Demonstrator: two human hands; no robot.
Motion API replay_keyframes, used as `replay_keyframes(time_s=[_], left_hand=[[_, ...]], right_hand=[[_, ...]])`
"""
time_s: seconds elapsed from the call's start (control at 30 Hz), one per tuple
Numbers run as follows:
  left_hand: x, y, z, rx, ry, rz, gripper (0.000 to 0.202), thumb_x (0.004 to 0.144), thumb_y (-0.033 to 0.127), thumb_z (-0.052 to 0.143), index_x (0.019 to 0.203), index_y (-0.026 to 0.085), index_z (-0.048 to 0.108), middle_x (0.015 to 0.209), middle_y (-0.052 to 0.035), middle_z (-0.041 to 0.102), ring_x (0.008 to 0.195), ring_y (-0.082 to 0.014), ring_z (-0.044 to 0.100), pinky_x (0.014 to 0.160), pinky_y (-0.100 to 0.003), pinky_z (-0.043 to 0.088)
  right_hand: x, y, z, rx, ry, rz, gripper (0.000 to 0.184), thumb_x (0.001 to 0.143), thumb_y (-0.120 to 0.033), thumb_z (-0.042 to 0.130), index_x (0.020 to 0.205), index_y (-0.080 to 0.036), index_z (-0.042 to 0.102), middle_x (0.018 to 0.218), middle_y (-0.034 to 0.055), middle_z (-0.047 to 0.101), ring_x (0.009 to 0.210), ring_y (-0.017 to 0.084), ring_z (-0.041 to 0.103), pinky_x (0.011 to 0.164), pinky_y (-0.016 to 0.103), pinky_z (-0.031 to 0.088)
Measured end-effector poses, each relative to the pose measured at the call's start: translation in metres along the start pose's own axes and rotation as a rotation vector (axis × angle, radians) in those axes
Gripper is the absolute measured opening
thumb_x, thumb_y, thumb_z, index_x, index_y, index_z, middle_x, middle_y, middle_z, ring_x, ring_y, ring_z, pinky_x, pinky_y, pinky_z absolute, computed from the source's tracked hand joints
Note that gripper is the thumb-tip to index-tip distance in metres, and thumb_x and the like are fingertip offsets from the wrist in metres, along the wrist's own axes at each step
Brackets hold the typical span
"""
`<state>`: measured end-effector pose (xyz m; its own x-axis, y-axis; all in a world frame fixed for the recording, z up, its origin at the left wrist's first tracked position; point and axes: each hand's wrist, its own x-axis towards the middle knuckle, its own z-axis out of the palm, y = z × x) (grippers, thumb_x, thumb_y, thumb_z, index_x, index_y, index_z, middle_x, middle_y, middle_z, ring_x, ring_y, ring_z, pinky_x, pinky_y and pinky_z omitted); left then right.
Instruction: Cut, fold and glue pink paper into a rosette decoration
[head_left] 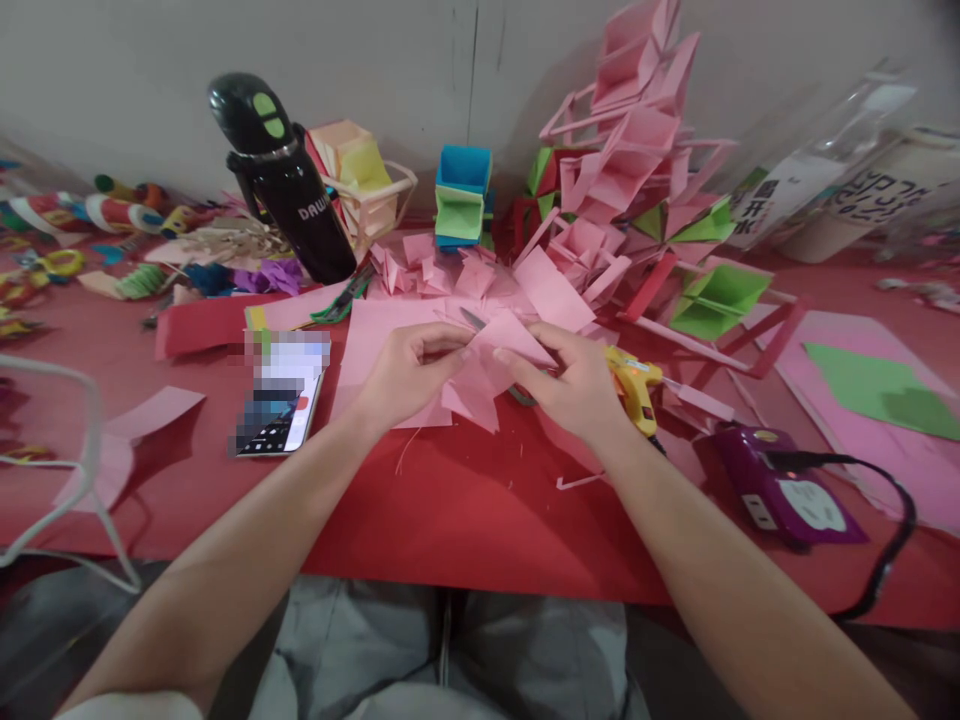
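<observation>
Both of my hands meet over a folded pink paper piece (491,375) just above the red table (450,510). My left hand (405,375) pinches its left side, fingers closed on the paper. My right hand (574,385) grips the right side, thumb and fingers pressed on the fold. Underneath lies a flat pink sheet (375,345). The tip of a pair of scissors (472,319) pokes out just behind the paper.
A phone (281,400) lies left of my hands, a yellow glue gun (636,388) right of them, then a purple power strip (780,490) with a black cable. Behind stand a black bottle (289,190), small paper boxes (461,195) and a tall pink paper structure (637,150).
</observation>
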<state>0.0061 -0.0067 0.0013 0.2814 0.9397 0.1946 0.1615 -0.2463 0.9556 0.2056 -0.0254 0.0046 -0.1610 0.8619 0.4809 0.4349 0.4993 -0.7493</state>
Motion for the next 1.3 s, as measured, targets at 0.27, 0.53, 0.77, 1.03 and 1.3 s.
replay_keyframes(time_s=[0.27,0.53,0.77,1.03,1.3], left_hand=[[-0.002,0.004,0.003,0.017,0.008,-0.028,0.011,0.083,0.026,0.069,0.086,0.018,0.075,0.090,-0.0044,0.076,0.081,-0.0165,0.068,0.079,-0.030,0.055],[0.000,0.000,0.001,-0.086,0.012,-0.129,0.016,0.080,0.032,0.073,0.085,0.017,0.075,0.080,-0.0032,0.072,0.069,-0.0139,0.062,0.067,-0.028,0.052],[0.001,0.001,0.000,-0.495,-0.037,-0.298,0.027,0.076,0.037,0.079,0.089,0.014,0.074,0.082,-0.0060,0.071,0.074,-0.0164,0.068,0.075,-0.033,0.058],[0.002,-0.001,-0.001,-0.480,0.039,-0.281,0.028,0.071,0.034,0.085,0.088,0.015,0.072,0.080,-0.0026,0.071,0.070,-0.0129,0.066,0.073,-0.032,0.060],[0.004,-0.004,-0.004,-0.513,0.093,-0.292,0.028,0.063,0.028,0.090,0.082,0.015,0.075,0.083,-0.0023,0.073,0.076,-0.0132,0.068,0.078,-0.031,0.060]], right_hand=[[0.000,0.006,0.004,-0.041,0.027,-0.044,0.021,0.086,-0.032,0.068,0.069,-0.021,0.064,0.076,0.0012,0.065,0.078,0.019,0.063,0.075,0.034,0.052],[-0.001,0.005,0.002,-0.095,-0.028,-0.159,0.019,0.090,-0.033,0.064,0.075,-0.023,0.067,0.091,0.0046,0.068,0.089,0.022,0.065,0.080,0.038,0.052],[-0.001,0.007,0.003,-0.265,-0.040,-0.326,0.028,0.091,-0.032,0.064,0.065,-0.022,0.058,0.097,0.0068,0.064,0.093,0.022,0.059,0.084,0.040,0.049],[-0.003,0.000,-0.003,-0.296,-0.145,-0.293,0.027,0.093,-0.043,0.060,0.077,-0.022,0.065,0.121,0.0098,0.061,0.113,0.029,0.056,0.098,0.048,0.045],[-0.001,0.008,0.001,-0.114,0.023,-0.154,0.015,0.094,-0.032,0.060,0.100,-0.024,0.070,0.109,0.0076,0.069,0.104,0.023,0.065,0.095,0.042,0.051]])
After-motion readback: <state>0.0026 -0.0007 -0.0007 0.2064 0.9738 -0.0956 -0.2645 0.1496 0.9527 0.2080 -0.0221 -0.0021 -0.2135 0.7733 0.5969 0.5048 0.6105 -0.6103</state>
